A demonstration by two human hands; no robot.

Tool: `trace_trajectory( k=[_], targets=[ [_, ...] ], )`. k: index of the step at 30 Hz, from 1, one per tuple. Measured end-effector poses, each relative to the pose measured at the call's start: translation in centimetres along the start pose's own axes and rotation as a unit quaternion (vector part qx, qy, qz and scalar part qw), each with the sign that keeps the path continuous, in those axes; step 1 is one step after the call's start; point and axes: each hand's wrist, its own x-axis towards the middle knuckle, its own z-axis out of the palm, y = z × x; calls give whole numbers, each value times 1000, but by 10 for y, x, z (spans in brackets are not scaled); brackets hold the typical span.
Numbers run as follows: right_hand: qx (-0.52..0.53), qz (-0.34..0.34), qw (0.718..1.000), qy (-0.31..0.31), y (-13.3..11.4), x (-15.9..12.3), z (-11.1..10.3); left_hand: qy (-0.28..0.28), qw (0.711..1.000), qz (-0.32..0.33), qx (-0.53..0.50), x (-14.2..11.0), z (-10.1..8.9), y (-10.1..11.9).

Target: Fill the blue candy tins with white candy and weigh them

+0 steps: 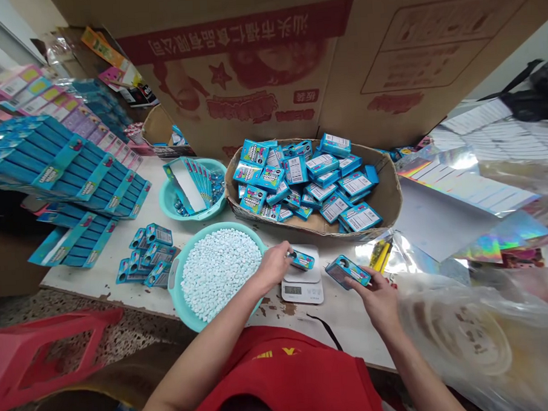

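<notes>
My left hand (274, 265) pinches a small blue candy box (301, 260) that rests on a white digital scale (302, 276). My right hand (378, 298) grips another small blue box (348, 271) just right of the scale, held above the white table (333, 315). A teal bowl (176, 282) filled with small white candies (220, 271) sits left of the scale, close to my left wrist. Behind the scale a shallow cardboard tray (389, 191) holds several of the same blue boxes (318, 176).
A smaller teal bowl (169, 198) holds flat blue cartons. Several open blue boxes (148, 254) lie at the left, beside stacks of blue display cartons (58, 166). A large cardboard box (295, 59) stands behind. Holographic sheets (473, 184) and clear plastic bags (479, 336) fill the right. A red stool (39, 355) stands at the lower left.
</notes>
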Motion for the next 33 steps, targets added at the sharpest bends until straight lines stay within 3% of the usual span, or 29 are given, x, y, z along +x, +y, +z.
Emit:
trace_trajectory(
  k=[3, 6, 12, 17, 19, 23, 26, 29, 33],
  targets=[
    [6, 6, 1000, -4, 0, -1, -1, -14, 997, 32, 72, 9, 3, 7],
    [12, 17, 1000, -1, -1, -1, -2, -9, 997, 21, 67, 14, 3, 5],
    [7, 4, 1000, 6, -7, 1, 0, -4, 999, 24, -37, 19, 4, -3],
    [8, -1, 1000, 1, -10, 1, 2, -10, 987, -24, -159, 14, -6, -11],
    [2, -2, 1000, -2, -10, 2, 2, 3, 996, -8, -88, 10, -7, -13],
    [-7, 2, 1000, -18, -12, 2, 3, -46, 990, 30, 131, 3, 9, -5],
    [-55, 7, 998, -18, -18, -2, 9, -53, 983, 22, 176, -4, 12, 2],
    [-99, 14, 995, -26, -22, -5, 25, 1, 988, -13, 153, -18, -12, -6],
    [-81, -14, 992, -91, -19, -9, 62, 159, 980, -84, 91, -54, -83, -37]
  ],
)
